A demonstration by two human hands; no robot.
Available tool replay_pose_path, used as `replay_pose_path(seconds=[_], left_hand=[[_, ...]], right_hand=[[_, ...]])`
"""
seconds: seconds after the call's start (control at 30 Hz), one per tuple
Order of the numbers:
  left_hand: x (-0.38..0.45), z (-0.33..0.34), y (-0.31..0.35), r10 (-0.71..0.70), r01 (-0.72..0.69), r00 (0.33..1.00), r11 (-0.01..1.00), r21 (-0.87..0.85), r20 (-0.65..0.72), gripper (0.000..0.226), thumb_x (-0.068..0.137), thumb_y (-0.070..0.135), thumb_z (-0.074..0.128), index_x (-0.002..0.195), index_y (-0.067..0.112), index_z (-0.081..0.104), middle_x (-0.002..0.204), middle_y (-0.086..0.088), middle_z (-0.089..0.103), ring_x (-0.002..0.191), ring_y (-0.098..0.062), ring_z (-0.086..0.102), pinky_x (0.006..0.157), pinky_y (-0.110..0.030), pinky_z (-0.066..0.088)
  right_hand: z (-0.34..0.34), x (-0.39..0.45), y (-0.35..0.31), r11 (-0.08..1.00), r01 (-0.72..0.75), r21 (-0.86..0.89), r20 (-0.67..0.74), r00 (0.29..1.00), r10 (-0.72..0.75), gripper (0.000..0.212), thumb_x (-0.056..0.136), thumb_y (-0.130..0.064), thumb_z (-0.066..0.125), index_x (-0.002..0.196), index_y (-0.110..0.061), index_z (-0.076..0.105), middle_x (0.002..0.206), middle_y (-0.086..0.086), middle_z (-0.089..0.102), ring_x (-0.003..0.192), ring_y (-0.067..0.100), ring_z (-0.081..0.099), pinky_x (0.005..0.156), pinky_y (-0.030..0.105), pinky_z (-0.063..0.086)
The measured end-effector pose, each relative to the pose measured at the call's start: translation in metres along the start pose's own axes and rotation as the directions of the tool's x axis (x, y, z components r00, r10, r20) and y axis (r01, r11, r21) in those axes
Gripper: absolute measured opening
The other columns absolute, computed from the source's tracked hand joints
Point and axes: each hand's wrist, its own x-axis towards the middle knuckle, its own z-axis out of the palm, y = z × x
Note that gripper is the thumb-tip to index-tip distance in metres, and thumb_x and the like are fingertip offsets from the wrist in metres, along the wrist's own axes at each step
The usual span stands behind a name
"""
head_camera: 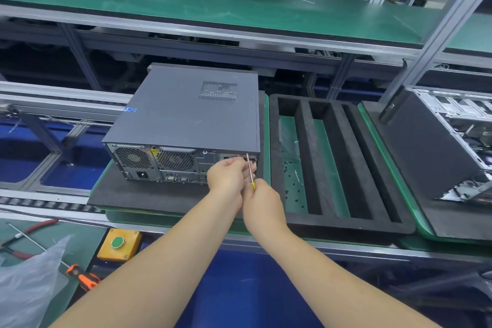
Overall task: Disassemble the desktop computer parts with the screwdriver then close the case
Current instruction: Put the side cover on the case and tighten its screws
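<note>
Case point(186, 114) is lying on its side on a black foam mat point(149, 198), side panel on, rear panel facing the camera with fan grilles and power socket visible. Right hand point(262, 202) grips the yellow handle of the screwdriver point(250, 172), fingers curled round it; the shaft runs up and slightly left, tip at the top right corner of the rear panel, just under the side panel's edge. Left hand point(227, 176) is right beside it, fingers curled at the shaft near the rear panel; can't tell whether they pinch the shaft or only steady it. The two hands touch at the wrists. Right of the case sits a black foam tray point(343, 224) with long slots, small dark screws scattered in the left slot. Farther right, a second chassis point(452, 146) lies open, metal frame exposed. Near left on the bench: orange-handled screwdriver point(82, 278), yellow box with green button point(118, 243), clear plastic bag point(29, 287).
</note>
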Motion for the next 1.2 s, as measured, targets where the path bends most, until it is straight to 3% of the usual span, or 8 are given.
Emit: replay_pose_path(seconds=[0.33,0.53,0.6,0.67,0.73,0.83,1.03,1.2], left_hand=[[0.005,0.004,0.006,-0.04,0.038,0.999,0.996,0.085,0.024,0.012,0.093,0.005,0.066,0.103,0.0,0.07,0.082,-0.013,0.078,0.066,-0.019,0.075,0.066,-0.033,0.059],[0.005,0.003,0.005,-0.071,0.07,0.996,0.997,0.022,0.051,0.012,0.094,0.005,0.068,0.104,-0.002,0.068,0.078,-0.012,0.077,0.065,-0.02,0.075,0.059,-0.028,0.06],[0.005,0.002,0.005,-0.073,0.073,0.996,0.997,-0.003,0.056,0.012,0.093,0.004,0.068,0.103,-0.002,0.068,0.079,-0.014,0.077,0.067,-0.021,0.075,0.058,-0.028,0.06],[0.005,0.001,0.003,-0.073,0.074,0.996,0.997,-0.015,0.056,0.01,0.092,0.005,0.068,0.101,0.0,0.068,0.083,-0.013,0.078,0.071,-0.02,0.076,0.058,-0.029,0.061],[0.005,0.0,0.001,-0.071,0.073,0.995,0.997,-0.018,0.066,0.01,0.092,0.007,0.069,0.1,0.003,0.071,0.085,-0.01,0.079,0.073,-0.018,0.076,0.067,-0.032,0.061],[0.004,-0.001,-0.002,-0.073,0.076,0.994,0.996,-0.037,0.08,0.006,0.092,0.008,0.069,0.096,0.004,0.072,0.088,-0.009,0.079,0.073,-0.016,0.075,0.081,-0.037,0.06],[-0.002,0.004,0.001,-0.081,0.089,0.994,0.987,-0.131,0.067,0.003,0.093,-0.002,0.066,0.094,0.001,0.068,0.08,-0.012,0.075,0.064,-0.017,0.072,0.081,-0.038,0.06],[-0.003,0.002,0.002,-0.133,0.141,0.988,0.983,-0.117,0.078,0.006,0.093,0.0,0.064,0.093,0.003,0.069,0.075,-0.009,0.075,0.061,-0.017,0.072,0.064,-0.033,0.061]], right_hand=[[0.0,0.001,-0.003,1.0,-0.015,0.008,-0.001,1.0,0.015,0.032,0.111,-0.035,0.034,0.096,-0.016,0.055,0.093,0.001,0.063,0.077,0.015,0.055,0.057,0.032,0.037],[-0.002,0.004,-0.009,0.996,-0.029,0.083,0.044,0.999,0.025,0.036,0.11,-0.03,0.032,0.107,-0.01,0.062,0.102,0.008,0.067,0.093,0.027,0.063,0.08,0.043,0.055],[-0.004,0.005,-0.011,0.972,-0.1,0.211,0.098,0.992,0.081,0.036,0.11,-0.031,0.032,0.104,-0.014,0.063,0.091,0.007,0.065,0.075,0.025,0.064,0.064,0.039,0.058],[-0.007,0.004,-0.015,0.922,-0.2,0.33,0.167,0.974,0.152,0.035,0.11,-0.031,0.033,0.097,-0.017,0.062,0.071,0.007,0.059,0.046,0.018,0.055,0.041,0.027,0.046],[-0.011,0.004,-0.016,0.885,-0.241,0.397,0.199,0.965,0.173,0.035,0.108,-0.027,0.033,0.095,-0.013,0.062,0.06,0.008,0.054,0.033,0.017,0.047,0.037,0.021,0.037],[-0.017,0.003,-0.015,0.84,-0.273,0.469,0.237,0.955,0.177,0.032,0.107,-0.025,0.035,0.092,-0.012,0.06,0.057,0.005,0.05,0.031,0.017,0.043,0.037,0.02,0.033],[-0.018,0.007,-0.008,0.861,-0.231,0.454,0.156,0.971,0.179,0.019,0.092,-0.022,0.061,0.106,-0.011,0.053,0.073,0.011,0.063,0.037,0.014,0.051,0.038,0.024,0.04],[-0.013,0.009,-0.004,0.921,-0.162,0.355,0.092,0.986,0.137,0.014,0.103,-0.03,0.053,0.099,-0.017,0.05,0.086,0.008,0.067,0.051,0.017,0.055,0.037,0.024,0.042]])
